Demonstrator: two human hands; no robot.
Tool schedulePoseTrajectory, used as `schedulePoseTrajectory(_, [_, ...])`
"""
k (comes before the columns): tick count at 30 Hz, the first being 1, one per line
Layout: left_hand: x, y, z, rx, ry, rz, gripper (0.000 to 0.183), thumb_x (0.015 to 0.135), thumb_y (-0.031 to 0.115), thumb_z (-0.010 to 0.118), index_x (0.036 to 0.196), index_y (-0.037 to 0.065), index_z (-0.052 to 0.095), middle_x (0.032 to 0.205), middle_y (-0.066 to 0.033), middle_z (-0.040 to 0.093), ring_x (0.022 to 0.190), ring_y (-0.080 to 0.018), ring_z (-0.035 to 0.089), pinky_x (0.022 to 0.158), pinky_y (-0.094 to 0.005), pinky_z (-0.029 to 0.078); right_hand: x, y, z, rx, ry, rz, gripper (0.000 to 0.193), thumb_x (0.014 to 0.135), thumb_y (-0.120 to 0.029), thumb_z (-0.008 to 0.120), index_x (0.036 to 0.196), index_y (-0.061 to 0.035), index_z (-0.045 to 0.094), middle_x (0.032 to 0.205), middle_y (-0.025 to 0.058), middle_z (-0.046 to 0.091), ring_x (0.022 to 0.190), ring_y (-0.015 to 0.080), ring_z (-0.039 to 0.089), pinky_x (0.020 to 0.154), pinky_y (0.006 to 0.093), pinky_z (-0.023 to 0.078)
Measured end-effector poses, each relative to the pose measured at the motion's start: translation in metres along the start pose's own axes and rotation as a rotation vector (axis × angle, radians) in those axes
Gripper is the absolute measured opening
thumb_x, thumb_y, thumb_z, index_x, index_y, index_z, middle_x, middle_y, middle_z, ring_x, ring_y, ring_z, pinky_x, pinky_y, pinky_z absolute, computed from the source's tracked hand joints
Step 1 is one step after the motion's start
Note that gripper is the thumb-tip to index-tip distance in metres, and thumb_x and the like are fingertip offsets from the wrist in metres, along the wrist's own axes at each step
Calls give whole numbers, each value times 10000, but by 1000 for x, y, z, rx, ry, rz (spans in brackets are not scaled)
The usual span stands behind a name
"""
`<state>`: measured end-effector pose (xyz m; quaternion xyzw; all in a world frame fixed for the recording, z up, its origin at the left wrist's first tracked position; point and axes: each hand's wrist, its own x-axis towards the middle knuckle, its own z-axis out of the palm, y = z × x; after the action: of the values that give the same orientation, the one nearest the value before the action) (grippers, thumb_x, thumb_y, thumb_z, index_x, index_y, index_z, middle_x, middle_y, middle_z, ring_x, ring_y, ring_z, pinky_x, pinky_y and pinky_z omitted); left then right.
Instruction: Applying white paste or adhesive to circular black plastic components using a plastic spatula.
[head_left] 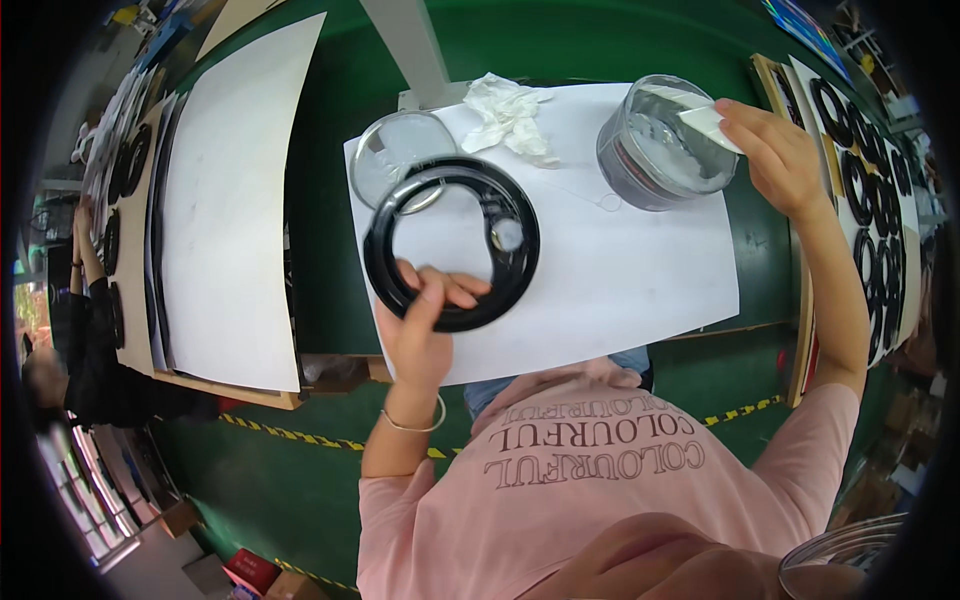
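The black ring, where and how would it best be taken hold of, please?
The black ring is probably best gripped by its lower band, coming from the near side: the open middle lets fingers reach in, as the left hand does.

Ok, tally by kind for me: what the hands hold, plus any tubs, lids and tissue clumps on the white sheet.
Black ring: 1
White scraper: 1
Clear tub: 1
Clear lid: 1
Tissue clump: 1
Total: 5
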<state>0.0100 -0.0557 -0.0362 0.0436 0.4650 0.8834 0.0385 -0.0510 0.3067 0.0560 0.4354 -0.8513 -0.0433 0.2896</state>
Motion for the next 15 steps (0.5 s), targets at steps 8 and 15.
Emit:
schedulePoseTrajectory(8, [-38,-34,-7,145,7,93,132,834,22,414,899,67,307,681,-159,525,746,-310,570,761,-406,440,12,15,16,0,35,14,356,647,140,494,980,18,534,925,164,613,763,276,612,620,283,496])
schedulePoseTrajectory(15, [-24,-41,-12,136,88,60,141,857,38,434,888,67,300,710,-138,532,784,-288,581,797,-430,432,8,10,6,73,-14,157,277,725,115,510,983,17,540,947,148,617,768,237,614,667,261,487])
